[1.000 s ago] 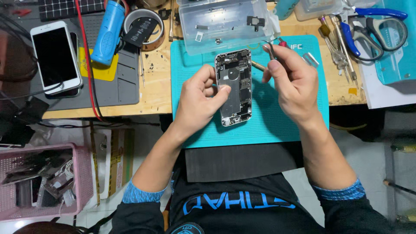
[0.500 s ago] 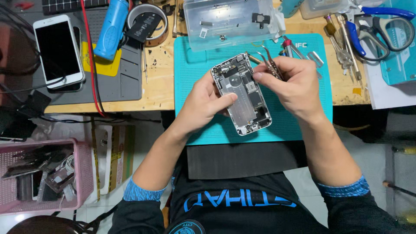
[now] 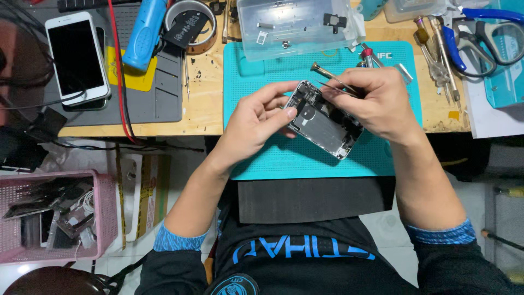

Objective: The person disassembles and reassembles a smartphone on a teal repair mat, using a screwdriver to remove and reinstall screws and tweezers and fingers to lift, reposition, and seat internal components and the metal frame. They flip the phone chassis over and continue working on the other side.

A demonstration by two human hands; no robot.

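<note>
Holding an opened phone body, back shell up with its inner parts showing, tilted over the teal work mat near the front edge of the wooden bench; left hand curling round the phone's left end, thumb and forefinger closed on its edge, the remaining fingers tucked beneath; right hand gripping from the other side, fingers bent shut over the phone's upper corner and pinching a slim pair of tweezers whose tips are pointing down into the top of the casing; a brass-tipped screwdriver also sticking out from under that hand, though hard telling whether held or just lying beneath it; sitting just behind the mat, a clear plastic parts tray with small bits inside; lying well apart to the left on a grey mat, a white smartphone face up, a blue cylindrical tool beside it, and a roll of tape; resting at the far right, blue-handled scissors beside more screwdrivers; standing below the bench at the left, a pink basket holding loose phone parts.
</note>
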